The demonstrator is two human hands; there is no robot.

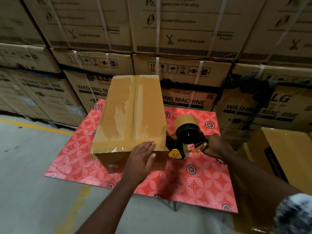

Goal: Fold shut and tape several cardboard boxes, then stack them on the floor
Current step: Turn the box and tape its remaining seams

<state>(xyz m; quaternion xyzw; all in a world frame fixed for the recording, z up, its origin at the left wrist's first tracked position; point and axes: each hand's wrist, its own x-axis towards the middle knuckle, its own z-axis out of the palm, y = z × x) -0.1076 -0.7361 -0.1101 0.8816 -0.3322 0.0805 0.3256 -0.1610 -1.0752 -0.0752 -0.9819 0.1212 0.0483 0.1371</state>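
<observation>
Box (131,119) on red patterned table (194,183), long axis running away from me. Flaps shut, glossy tape over top seam. I judge it stiff and light, tape film slick; take by both short ends, low. Left hand (141,157): fingers straight, together, pressing tape over near top edge. Tape dispenser (187,141) just beside box's near right corner. Right hand (217,146): fingers curled round its handle.

Both bare forearms reach forward. The left hand (141,157) lies flat, fingers straight and together, on the near edge of the box (131,112) — the right hand (215,146), well beside it, curls round the handle of the tape dispenser (187,139).
</observation>
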